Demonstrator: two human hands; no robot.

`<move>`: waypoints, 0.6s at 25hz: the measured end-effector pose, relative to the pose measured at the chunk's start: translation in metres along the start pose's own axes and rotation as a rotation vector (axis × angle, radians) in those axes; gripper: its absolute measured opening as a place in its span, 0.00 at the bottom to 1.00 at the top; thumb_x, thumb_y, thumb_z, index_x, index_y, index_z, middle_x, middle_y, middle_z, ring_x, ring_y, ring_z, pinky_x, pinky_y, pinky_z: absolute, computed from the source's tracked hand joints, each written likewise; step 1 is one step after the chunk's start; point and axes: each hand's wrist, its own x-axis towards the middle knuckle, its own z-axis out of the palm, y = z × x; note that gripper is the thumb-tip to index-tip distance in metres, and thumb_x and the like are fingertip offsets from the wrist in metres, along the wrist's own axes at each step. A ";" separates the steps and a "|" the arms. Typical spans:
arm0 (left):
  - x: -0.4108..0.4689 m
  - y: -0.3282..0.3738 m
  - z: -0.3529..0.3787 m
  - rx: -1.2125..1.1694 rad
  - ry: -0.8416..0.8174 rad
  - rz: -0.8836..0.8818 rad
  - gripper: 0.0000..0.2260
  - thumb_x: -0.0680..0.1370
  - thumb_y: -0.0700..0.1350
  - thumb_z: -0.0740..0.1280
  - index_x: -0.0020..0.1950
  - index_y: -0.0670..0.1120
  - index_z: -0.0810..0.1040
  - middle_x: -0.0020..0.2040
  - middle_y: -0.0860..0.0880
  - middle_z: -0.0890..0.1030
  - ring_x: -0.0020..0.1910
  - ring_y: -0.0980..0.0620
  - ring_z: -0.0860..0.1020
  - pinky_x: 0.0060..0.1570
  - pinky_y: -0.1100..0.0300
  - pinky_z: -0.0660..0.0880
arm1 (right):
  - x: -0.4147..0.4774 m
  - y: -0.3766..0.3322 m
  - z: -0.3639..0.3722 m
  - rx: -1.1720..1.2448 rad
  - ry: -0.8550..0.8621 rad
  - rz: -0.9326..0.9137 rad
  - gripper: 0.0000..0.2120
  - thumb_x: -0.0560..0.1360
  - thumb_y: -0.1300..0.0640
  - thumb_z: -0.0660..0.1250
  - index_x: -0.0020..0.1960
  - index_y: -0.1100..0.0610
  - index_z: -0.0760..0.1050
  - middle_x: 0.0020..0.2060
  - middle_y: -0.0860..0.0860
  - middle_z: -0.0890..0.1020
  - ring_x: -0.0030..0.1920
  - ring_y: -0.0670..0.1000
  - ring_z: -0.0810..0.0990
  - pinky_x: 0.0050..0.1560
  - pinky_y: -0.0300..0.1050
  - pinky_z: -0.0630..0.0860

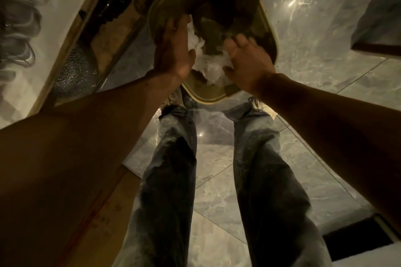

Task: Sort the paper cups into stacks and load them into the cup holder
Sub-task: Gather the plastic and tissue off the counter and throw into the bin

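Note:
No paper cups or cup holder are in view. I am looking straight down at an open bin (pixel 269 21) with a pale rim and dark contents, standing on the floor in front of my feet. Over its near side, a crumpled white plastic wrapper (pixel 208 65) sits between my two hands. My left hand (pixel 173 50) lies against the wrapper's left side with its thumb on it. My right hand (pixel 249 60) covers the right side with its fingers spread. How far the wrapper reaches into the bin is hidden.
My legs in grey jeans (pixel 169 180) stand on glossy marble tiles (pixel 217 193). A counter with a wooden edge (pixel 71 34) runs along the left. A cardboard box (pixel 104 212) lies at lower left, a dark mat (pixel 358 238) at lower right.

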 end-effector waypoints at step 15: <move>-0.111 0.053 -0.096 0.073 -0.095 0.191 0.20 0.79 0.52 0.61 0.69 0.48 0.68 0.65 0.42 0.72 0.61 0.39 0.74 0.58 0.45 0.73 | -0.108 -0.024 -0.092 0.015 0.134 -0.041 0.28 0.79 0.50 0.61 0.76 0.56 0.59 0.70 0.59 0.68 0.66 0.62 0.70 0.64 0.56 0.69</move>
